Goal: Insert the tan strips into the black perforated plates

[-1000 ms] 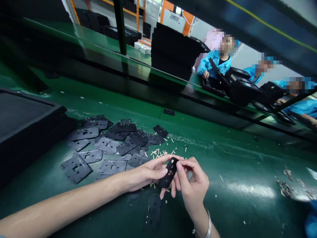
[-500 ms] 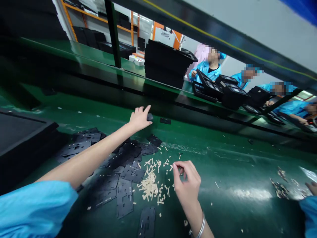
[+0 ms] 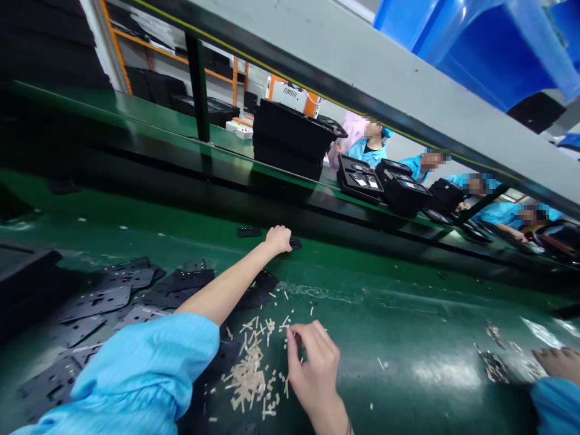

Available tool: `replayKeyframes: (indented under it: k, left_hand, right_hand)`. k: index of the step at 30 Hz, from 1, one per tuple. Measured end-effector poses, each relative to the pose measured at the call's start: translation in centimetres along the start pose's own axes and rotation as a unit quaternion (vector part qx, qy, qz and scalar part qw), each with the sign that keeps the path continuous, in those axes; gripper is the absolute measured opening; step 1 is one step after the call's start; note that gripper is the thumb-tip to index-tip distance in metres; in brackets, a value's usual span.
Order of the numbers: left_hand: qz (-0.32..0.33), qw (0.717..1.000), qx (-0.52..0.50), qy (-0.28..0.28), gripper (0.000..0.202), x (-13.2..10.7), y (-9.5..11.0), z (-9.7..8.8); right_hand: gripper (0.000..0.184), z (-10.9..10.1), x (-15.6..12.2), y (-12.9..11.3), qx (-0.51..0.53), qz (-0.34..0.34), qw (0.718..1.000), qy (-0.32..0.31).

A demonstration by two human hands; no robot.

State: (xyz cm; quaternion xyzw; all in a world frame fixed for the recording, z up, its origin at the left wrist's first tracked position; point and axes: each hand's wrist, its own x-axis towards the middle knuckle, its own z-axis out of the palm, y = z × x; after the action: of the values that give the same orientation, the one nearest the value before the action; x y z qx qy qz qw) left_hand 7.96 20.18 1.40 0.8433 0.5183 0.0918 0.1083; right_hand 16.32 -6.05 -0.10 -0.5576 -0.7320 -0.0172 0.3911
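My left arm, in a blue sleeve, stretches far across the green belt [image 3: 408,326]. My left hand [image 3: 278,239] is curled, its knuckles toward me, over a small black part [image 3: 295,244] at the belt's far edge. A second small black part [image 3: 249,232] lies just to its left. My right hand [image 3: 312,361] stays near me, fingers pinched together above a heap of small beige scraps [image 3: 251,374]. What the pinch holds is too small to make out. Flat black punched sheets [image 3: 99,299] lie scattered under and left of my left arm.
A black tray [image 3: 22,266] sits at the left edge. Beyond a dark rail, a second belt carries stacked black trays [image 3: 290,136] and open black cases [image 3: 360,178], with several people in blue seated there. Another person's hand [image 3: 559,362] rests at the right by shiny scraps [image 3: 496,359].
A second ago both hands held a black punched piece together. My left hand then reached out to the belt's far edge and now curls over a small part; my right hand stayed, pinched.
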Motion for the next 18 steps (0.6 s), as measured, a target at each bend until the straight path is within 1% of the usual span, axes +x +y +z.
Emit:
replayKeyframes:
  k: [2, 3, 5, 6, 8, 10, 11, 13, 15, 18]
  left_hand:
    - [0.004, 1.000, 0.005, 0.005, 0.028, -1.4, -0.1, -0.9]
    - [0.011, 1.000, 0.006, 0.011, 0.029, -2.6, -0.2, -1.4]
    - [0.032, 0.999, 0.005, 0.025, 0.031, -6.1, -0.3, -2.6]
    - [0.045, 0.999, 0.002, 0.030, 0.031, -8.3, -0.4, -3.2]
    - [0.071, 0.997, -0.003, 0.036, 0.030, -13.1, -0.7, -4.3]
    - [0.091, 0.995, -0.010, 0.036, 0.031, -18.0, -1.3, -4.8]
    - [0.098, 0.994, -0.020, 0.031, 0.032, -20.1, -1.6, -4.8]
    - [0.096, 0.995, -0.035, 0.020, 0.035, -23.6, -2.2, -4.4]
    - [0.090, 0.995, -0.034, 0.010, 0.039, -25.8, -2.6, -3.6]
    - [0.084, 0.996, -0.026, -0.001, 0.042, -27.0, -2.9, -2.6]
  right_hand:
    - [0.011, -0.7, 0.5, 0.9, -0.027, 0.021, 0.999, 0.020]
    - [0.012, -1.2, 0.8, 1.4, -0.047, 0.044, 0.998, 0.023]
    - [0.013, -2.0, 1.3, 2.5, -0.096, 0.112, 0.989, 0.015]
    - [0.013, -2.4, 1.5, 3.0, -0.117, 0.147, 0.982, -0.006]
    - [0.013, -2.7, 1.7, 3.6, -0.144, 0.194, 0.967, -0.081]
    - [0.013, -2.7, 1.7, 3.8, -0.151, 0.201, 0.955, -0.157]
    - [0.013, -2.5, 1.7, 3.8, -0.150, 0.195, 0.952, -0.184]
    - [0.013, -2.2, 1.8, 3.6, -0.144, 0.177, 0.950, -0.213]
    - [0.013, -1.9, 2.0, 3.4, -0.142, 0.164, 0.949, -0.231]
    - [0.016, -1.5, 2.6, 3.4, -0.144, 0.156, 0.944, -0.252]
